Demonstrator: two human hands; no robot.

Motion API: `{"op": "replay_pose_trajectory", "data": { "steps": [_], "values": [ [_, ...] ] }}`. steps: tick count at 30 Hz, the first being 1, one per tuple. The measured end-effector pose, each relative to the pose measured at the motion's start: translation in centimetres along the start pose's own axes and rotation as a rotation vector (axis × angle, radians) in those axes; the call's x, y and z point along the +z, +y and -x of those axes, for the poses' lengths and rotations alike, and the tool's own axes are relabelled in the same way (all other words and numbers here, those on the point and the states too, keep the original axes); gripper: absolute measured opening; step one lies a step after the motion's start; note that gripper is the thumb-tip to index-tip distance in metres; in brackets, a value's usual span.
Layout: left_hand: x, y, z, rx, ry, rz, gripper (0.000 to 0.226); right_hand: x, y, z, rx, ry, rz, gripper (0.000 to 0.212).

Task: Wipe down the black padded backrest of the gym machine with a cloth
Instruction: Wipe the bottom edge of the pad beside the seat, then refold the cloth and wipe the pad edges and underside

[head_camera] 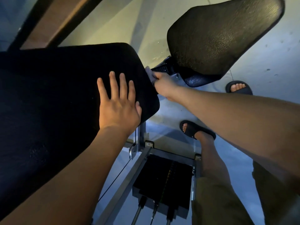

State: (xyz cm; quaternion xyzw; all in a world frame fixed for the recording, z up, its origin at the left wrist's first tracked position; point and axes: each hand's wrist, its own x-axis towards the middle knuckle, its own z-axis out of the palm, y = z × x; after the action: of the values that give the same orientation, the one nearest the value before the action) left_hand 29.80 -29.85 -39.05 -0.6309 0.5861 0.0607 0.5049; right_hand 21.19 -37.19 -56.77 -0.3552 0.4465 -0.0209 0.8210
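Fingers [113, 83] of the left hand [119, 109] lay straight and spread, pressed flat on the black backrest [65, 95] and gripping nothing, with the thumb hooked over the pad's near edge. The right hand [164, 86] reached further out, its fingers curled tight round a bunched grey cloth [149, 72], which touched the rounded end of the backrest, in the gap between that end and the grained black seat [224, 34] beyond.

What the coming stroke turned on was direction. The cloth sat at the very end of the pad, so almost the whole padded face lay to the left of the right hand and back toward the person. The pad's long axis ran away from the cloth toward the left border of the view. A wipe would probably have to be drawn that way, along the length, not outward toward the seat.

The left hand was the nearer of the two to the middle of the pad (it rested just beside the cloth, between it and the broad face). Judging by this, it steadied the pad but also lay in the path of a long sweep, and would likely need to lift or shift aside.
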Motion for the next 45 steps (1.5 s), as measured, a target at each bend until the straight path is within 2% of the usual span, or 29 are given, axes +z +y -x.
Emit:
{"op": "replay_pose_trajectory", "data": {
  "steps": [3, 5, 8, 10, 12, 14, 16, 17, 20, 23, 26, 28, 30, 32, 35, 36, 39, 42, 45],
  "values": [
    [0.1, 0.0, 0.0, -0.003, 0.004, 0.002, 0.072, 0.5, 2.9, 1.2, 0.214, -0.011, -0.054, 0.029],
    [0.1, 0.1, 0.0, -0.001, 0.001, 0.013, 0.072, -0.2, 4.5, 3.3, 0.256, -0.061, -0.074, 0.031],
    [-0.2, 0.0, 0.1, 0.007, -0.033, 0.020, 0.072, -1.0, 5.2, 6.8, 0.333, -0.162, 0.085, 0.029],
    [-0.6, -0.4, 0.2, 0.009, -0.059, 0.043, 0.071, -0.7, 4.6, 9.9, 0.343, -0.290, -0.060, 0.034],
    [-1.2, -0.6, 0.5, 0.032, -0.099, 0.119, 0.067, -0.5, 3.1, 12.8, 0.301, -0.353, -0.084, 0.039],
    [-2.4, -0.6, 1.4, 0.042, -0.131, 0.324, 0.056, -1.2, 1.2, 14.5, 0.279, -0.282, 0.014, 0.030],
    [-4.0, -0.4, 3.0, 0.002, -0.151, 0.597, 0.043, -2.3, -1.9, 16.2, 0.247, -0.189, 0.176, 0.011],
    [-5.0, -0.4, 4.1, -0.027, -0.153, 0.736, 0.038, -2.9, -3.3, 16.8, 0.241, -0.155, 0.224, 0.013],
    [-7.8, -0.7, 7.7, -0.137, -0.163, 1.117, 0.024, -3.5, -7.8, 19.3, 0.183, -0.143, 0.170, 0.012],
    [-10.2, -1.6, 11.3, -0.286, -0.147, 1.351, 0.018, -3.0, -11.6, 21.7, 0.116, -0.168, 0.274, 0.014],
    [-12.6, -3.2, 13.8, -0.377, -0.149, 1.457, 0.024, -1.6, -15.1, 24.0, 0.054, -0.170, 0.336, 0.013],
    [-14.4, -4.6, 15.6, -0.431, -0.095, 1.573, 0.029, -0.3, -17.6, 25.8, 0.009, -0.213, 0.323, 0.013],
    [-16.3, -5.4, 17.6, -0.522, 0.014, 1.734, 0.034, 1.0, -19.9, 27.8, -0.038, -0.268, 0.328, 0.003],
    [-17.1, -5.5, 19.2, -0.648, 0.125, 1.850, 0.035, 2.1, -21.8, 29.5, -0.103, -0.298, 0.366, 0.009],
    [-16.8, -5.0, 21.1, -0.830, 0.244, 2.082, 0.010, 3.2, -24.1, 31.6, -0.159, -0.323, 0.421, 0.016],
    [-16.6, -4.7, 21.7, -0.892, 0.278, 2.143, 0.008, 3.5, -24.7, 32.3, -0.167, -0.320, 0.434, 0.017],
    [-17.0, -3.6, 24.5, -1.070, 0.380, 2.322, 0.016, 4.6, -25.5, 34.5, -0.177, -0.336, 0.488, 0.018],
    [-18.6, -2.7, 27.1, -1.172, 0.495, 2.513, 0.029, 6.0, -26.5, 36.9, -0.209, -0.384, 0.593, 0.018],
    [-20.2, -2.7, 29.2, -1.321, 0.630, 2.566, 0.022, 7.5, -28.1, 38.6, -0.241, -0.461, 0.660, 0.018]
  ]
}}
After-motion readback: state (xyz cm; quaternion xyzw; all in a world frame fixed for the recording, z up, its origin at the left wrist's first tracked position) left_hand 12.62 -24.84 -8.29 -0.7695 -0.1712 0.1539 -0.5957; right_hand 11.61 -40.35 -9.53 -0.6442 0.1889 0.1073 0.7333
